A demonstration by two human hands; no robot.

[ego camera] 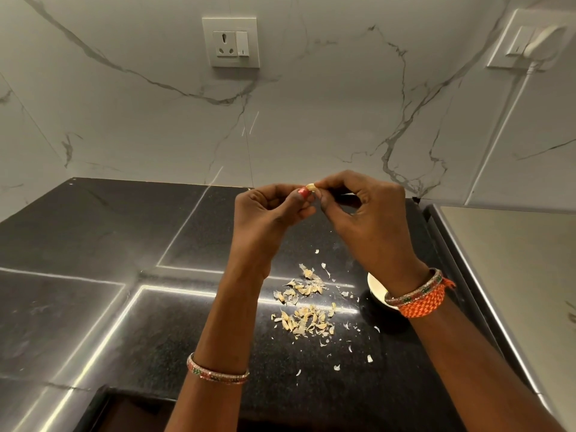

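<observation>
A small pale garlic clove (311, 187) is held up above the black counter (93, 232), near the back wall. My left hand (268, 213) pinches it from the left with thumb and curled fingers. My right hand (367, 210) pinches it from the right with thumb and forefinger. Most of the clove is hidden by my fingertips. Below my hands a heap of dry garlic skins (304, 307) lies scattered on the counter.
A small white bowl (375, 288) stands on the counter under my right wrist, mostly hidden. A steel surface (511, 269) borders the counter on the right. The marble wall carries a socket (230, 42) and a plugged-in switch plate (526, 42).
</observation>
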